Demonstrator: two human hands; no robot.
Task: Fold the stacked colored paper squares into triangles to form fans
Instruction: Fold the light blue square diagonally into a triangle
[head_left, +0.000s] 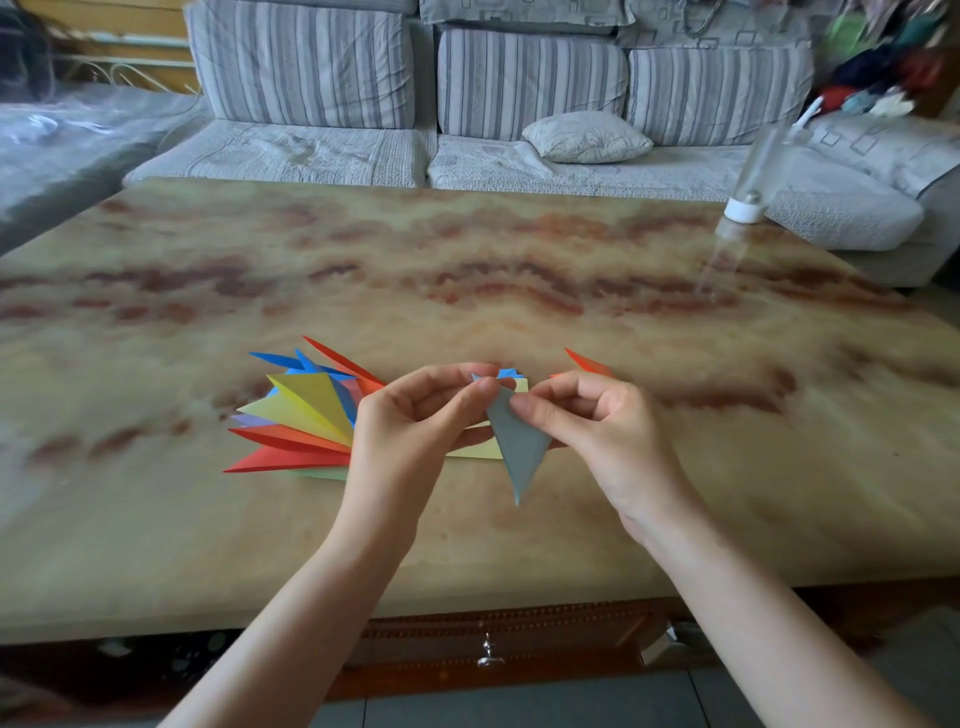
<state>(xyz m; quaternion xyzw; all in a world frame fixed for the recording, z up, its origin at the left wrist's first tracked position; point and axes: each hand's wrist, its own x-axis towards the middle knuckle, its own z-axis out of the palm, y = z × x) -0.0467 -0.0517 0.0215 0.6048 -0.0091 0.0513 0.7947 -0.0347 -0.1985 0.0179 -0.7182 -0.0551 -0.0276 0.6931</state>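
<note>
A fan of folded triangles lies spread on the marbled table, at nine o'clock from the left hand. That hand pinches the top of a grey-blue triangle, tip hanging toward six o'clock. The right hand pinches its other edge, apparently sharpening the crease above the remaining paper stack.

both hands — left hand, right hand — pinch a grey-blue paper triangle.

Both forearms reach forward; the left hand and right hand meet, fingers curled, thumb and forefinger pinching.
</note>
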